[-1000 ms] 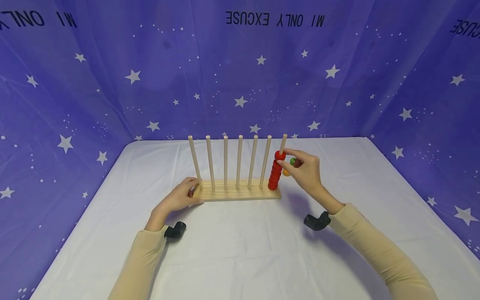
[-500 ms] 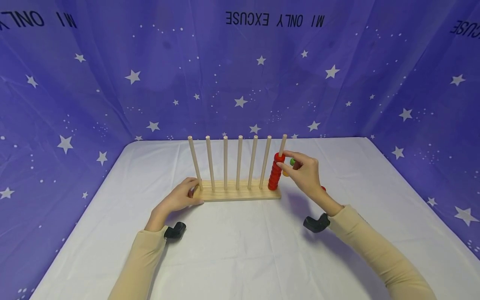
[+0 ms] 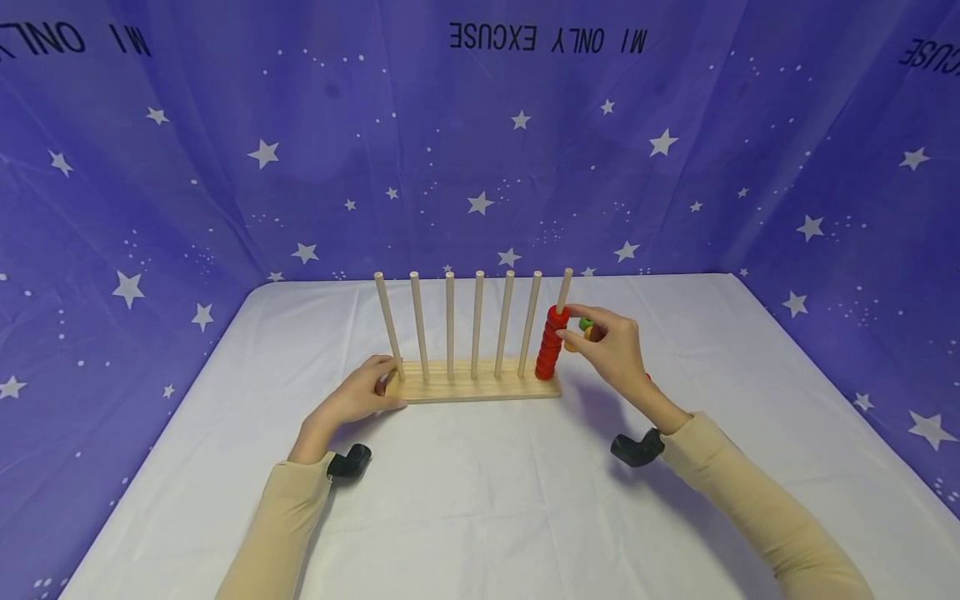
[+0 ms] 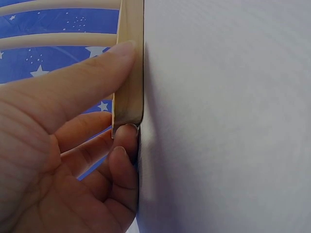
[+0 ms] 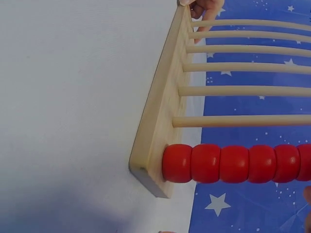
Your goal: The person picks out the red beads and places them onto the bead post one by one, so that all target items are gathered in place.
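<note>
A wooden bead rack stands on the white cloth, its base [image 3: 465,387] set with a row of several upright pegs. Red round beads [image 3: 549,350] are stacked on the rightmost peg, one against another in the right wrist view. My left hand [image 3: 362,392] grips the left end of the base, thumb [image 4: 116,56] on its front side and fingertips behind and at the end. With index finger and thumb, my right hand [image 3: 611,346] pinches the red bead [image 3: 557,316] at the top of the stack. In the right wrist view only bits of those fingers show at the right edge.
Behind my right hand, partly hidden, are a green bead [image 3: 587,323] and an orange bead [image 3: 572,345]. A bit of red [image 3: 648,377] shows beside the right wrist. A purple star-patterned curtain [image 3: 480,150] surrounds the white-covered table [image 3: 465,517].
My right hand has lowered a little, and the top red bead has slid down the peg onto the stack. The left hand stays at the base's left end.
</note>
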